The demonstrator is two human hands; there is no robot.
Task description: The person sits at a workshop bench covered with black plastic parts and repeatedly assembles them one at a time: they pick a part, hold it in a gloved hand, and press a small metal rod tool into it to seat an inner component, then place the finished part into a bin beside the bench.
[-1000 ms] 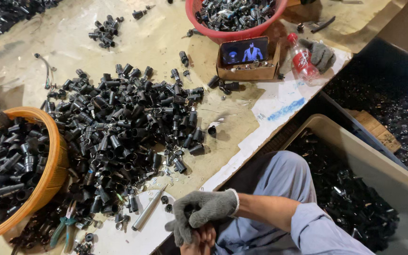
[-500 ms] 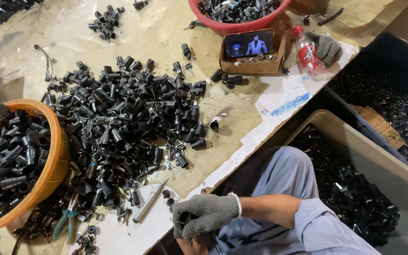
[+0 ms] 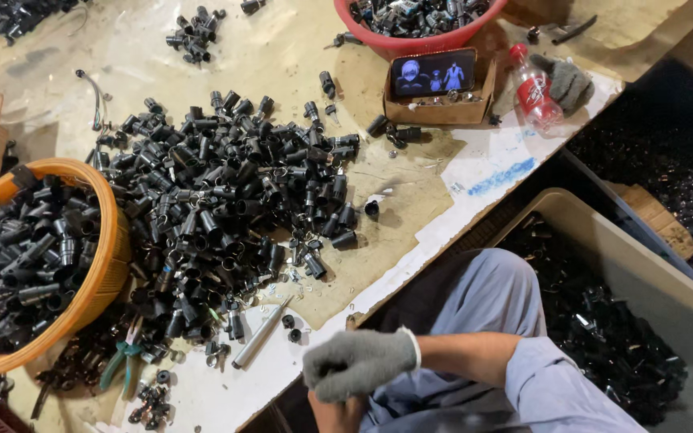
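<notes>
My right hand (image 3: 358, 365), in a grey knit glove, hovers just off the table's near edge above my lap, fingers curled shut; nothing shows in it. Under it, at the bottom edge, a bare patch of my left hand (image 3: 334, 414) peeks out, mostly hidden by the glove. Closest on the table are a slim metal rod tool (image 3: 260, 343) and a few loose black caps. Beyond them spreads a big pile of small black cylindrical parts (image 3: 226, 200).
An orange basket (image 3: 110, 269) full of black parts sits left, green-handled pliers (image 3: 122, 362) below it. Far side: red bowl (image 3: 419, 44), cardboard box (image 3: 435, 111) propping a phone (image 3: 433, 74), a bottle (image 3: 532, 90), a spare glove (image 3: 567, 80). A beige bin (image 3: 639, 269) of parts stands right.
My gloved hand stays curled at the table's near edge, shifting only slightly. The view has drifted a little; the piles and tools have not moved.
</notes>
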